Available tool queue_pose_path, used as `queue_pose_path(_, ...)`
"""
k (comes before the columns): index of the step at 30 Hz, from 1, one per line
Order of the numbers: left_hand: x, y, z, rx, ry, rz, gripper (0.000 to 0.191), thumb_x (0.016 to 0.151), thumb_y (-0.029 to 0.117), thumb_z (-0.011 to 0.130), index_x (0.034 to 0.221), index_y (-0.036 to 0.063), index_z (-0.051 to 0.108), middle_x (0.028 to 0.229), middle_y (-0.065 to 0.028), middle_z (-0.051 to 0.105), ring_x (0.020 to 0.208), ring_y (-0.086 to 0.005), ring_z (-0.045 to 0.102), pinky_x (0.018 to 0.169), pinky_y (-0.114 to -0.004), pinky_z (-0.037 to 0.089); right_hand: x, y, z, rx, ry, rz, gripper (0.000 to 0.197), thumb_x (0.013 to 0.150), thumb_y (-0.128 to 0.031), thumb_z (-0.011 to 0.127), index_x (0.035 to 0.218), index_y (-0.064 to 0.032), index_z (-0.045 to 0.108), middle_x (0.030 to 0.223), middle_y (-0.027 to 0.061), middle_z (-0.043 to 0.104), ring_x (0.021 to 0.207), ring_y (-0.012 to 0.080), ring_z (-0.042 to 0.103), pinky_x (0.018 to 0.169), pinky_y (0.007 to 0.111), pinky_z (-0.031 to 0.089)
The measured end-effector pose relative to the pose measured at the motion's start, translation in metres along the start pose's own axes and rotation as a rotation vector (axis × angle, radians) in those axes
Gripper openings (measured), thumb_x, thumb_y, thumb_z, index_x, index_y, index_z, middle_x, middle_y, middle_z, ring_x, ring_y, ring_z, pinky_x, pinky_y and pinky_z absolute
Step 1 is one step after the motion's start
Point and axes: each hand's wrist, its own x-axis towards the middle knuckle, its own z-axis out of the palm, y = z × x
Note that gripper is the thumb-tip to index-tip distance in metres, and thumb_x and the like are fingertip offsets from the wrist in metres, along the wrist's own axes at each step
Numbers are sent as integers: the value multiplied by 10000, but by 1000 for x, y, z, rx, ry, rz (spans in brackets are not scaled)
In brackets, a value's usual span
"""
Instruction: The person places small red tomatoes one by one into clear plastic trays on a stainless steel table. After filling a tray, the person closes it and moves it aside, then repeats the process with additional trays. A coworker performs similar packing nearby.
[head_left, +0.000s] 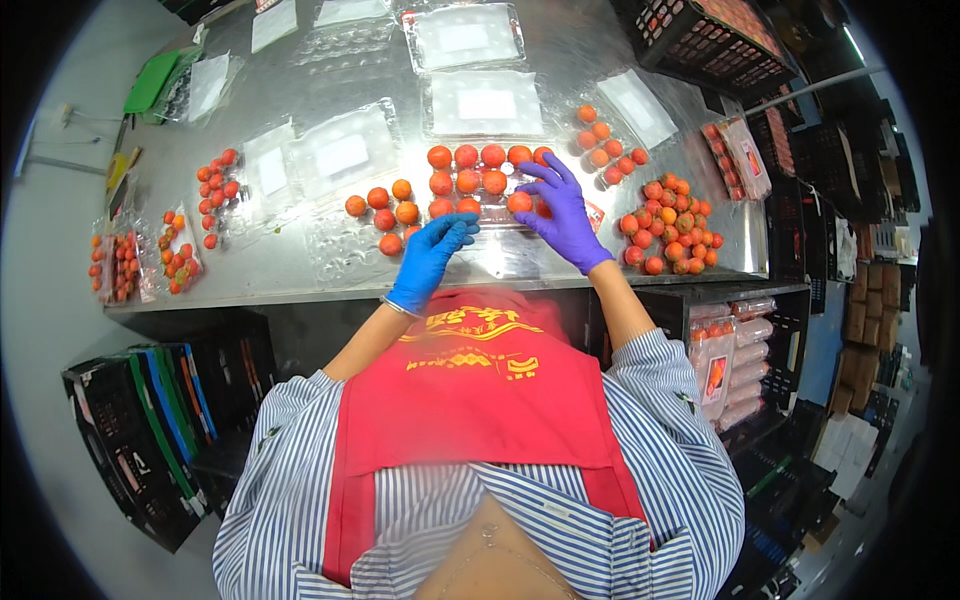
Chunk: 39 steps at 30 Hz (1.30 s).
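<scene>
Rows of red-orange tomatoes sit in a clear plastic tray on the metal table before me. My right hand, in a purple glove, has thumb and finger around a tomato in the tray's nearest row. In a blue glove, my left hand is at the tray's near left edge, fingertips together just below the tomatoes; whether it holds anything is hidden. Left of it, several loose tomatoes lie on clear plastic. A larger heap of tomatoes is right of my right hand.
Trays with white pads lie beyond. More tomatoes are at the left and more at the upper right. A black crate stands at the back right, and packed tomatoes lie near the right edge. The table's front edge runs before me.
</scene>
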Motion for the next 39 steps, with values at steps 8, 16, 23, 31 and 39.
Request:
queue_pose_path(8,-1,31,11,-380,-250,-313,442,977,386,480,1245,44,560,1106,-83,638,960,-167,620,883,-308,490,-6,-62,-8,555,-82,35,408,844,-242,672,1223,-125,576,1424,44,434,1404,283,256,1153,455,198)
queue_pose_path(16,0,37,13,-96,-96,-25,452,886,236,662,1285,65,536,1243,-65,574,1152,-167,535,1002,-328,415,-18,-73,18,973,112,453,343,924,-223,614,1224,-60,575,1146,35,593,1046,128,547,948,284,408)
queue_pose_path(23,-1,22,11,419,71,436,662,789,31,708,1388,103,436,1259,-52,560,1173,-176,512,1043,-343,373,-17,-89,33,1205,22,642,373,906,-213,651,1225,-39,570,1062,27,623,975,102,562,891,260,445)
queue_pose_path(31,-9,24,3,450,183,494,526,798,51,710,1289,79,523,1132,-57,609,1056,-179,586,945,-319,450,-13,-92,50,832,164,472,472,797,-148,737,1232,-67,573,1035,35,636,917,141,605,844,287,480)
queue_pose_path(39,-17,13,-15,510,277,349,423,821,124,732,1213,64,584,1094,-65,632,981,-160,618,868,-289,499,-11,-101,51,74,168,148,598,736,-149,754,1291,-151,532,1133,74,595,1019,246,578,890,382,443)
